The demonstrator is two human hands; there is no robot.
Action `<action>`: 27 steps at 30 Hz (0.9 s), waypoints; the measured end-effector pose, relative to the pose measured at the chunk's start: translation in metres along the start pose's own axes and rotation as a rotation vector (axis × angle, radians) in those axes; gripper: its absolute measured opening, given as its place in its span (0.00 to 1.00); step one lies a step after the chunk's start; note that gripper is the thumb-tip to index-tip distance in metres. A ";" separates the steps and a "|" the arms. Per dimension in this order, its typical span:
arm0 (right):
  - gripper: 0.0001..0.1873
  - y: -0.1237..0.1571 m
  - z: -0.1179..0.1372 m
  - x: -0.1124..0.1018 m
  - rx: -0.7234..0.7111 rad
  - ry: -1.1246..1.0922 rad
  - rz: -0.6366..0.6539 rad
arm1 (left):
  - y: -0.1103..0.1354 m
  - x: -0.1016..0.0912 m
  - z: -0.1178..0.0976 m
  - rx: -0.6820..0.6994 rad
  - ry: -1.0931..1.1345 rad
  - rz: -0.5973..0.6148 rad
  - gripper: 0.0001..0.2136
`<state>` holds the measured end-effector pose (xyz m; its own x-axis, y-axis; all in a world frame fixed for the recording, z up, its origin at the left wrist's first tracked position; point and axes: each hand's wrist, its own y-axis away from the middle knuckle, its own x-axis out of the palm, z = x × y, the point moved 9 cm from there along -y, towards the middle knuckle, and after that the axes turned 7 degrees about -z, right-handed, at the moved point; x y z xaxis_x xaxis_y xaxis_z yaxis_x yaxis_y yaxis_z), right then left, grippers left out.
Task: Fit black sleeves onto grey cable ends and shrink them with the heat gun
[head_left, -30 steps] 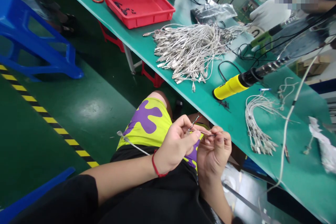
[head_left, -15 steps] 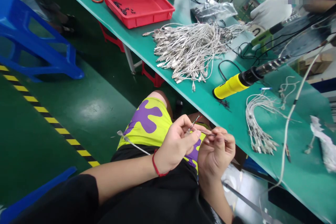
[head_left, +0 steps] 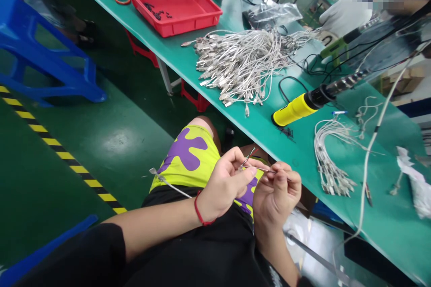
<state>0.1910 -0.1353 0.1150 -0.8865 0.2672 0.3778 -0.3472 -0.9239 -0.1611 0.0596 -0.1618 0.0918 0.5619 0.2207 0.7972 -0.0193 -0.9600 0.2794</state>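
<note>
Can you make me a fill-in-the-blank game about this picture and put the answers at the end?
The left grip and right grip hold a wire, and the bracelet is on the ____ wrist.
The shorts have ____ splotches on yellow-green.
The floor tape has yellow and ____ stripes.
The tray with small black bits is colored ____.

Missing words: left; purple; black; red.

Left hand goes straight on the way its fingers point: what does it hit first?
Most likely the right hand, whose fingertips pinch a thin wire just ahead of the left hand. Depth is hard to judge from this one view, so it might pass slightly over or under.
</note>
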 end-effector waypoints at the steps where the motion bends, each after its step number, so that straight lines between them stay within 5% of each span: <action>1: 0.07 0.000 0.001 -0.001 -0.008 0.012 -0.006 | 0.000 0.000 0.000 0.000 0.000 -0.003 0.16; 27: 0.08 0.000 -0.007 0.003 0.145 -0.065 0.006 | 0.000 0.002 0.001 -0.019 0.013 -0.006 0.15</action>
<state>0.1859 -0.1329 0.1096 -0.8652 0.2474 0.4361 -0.2896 -0.9566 -0.0318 0.0614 -0.1613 0.0927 0.5517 0.2290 0.8020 -0.0319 -0.9551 0.2947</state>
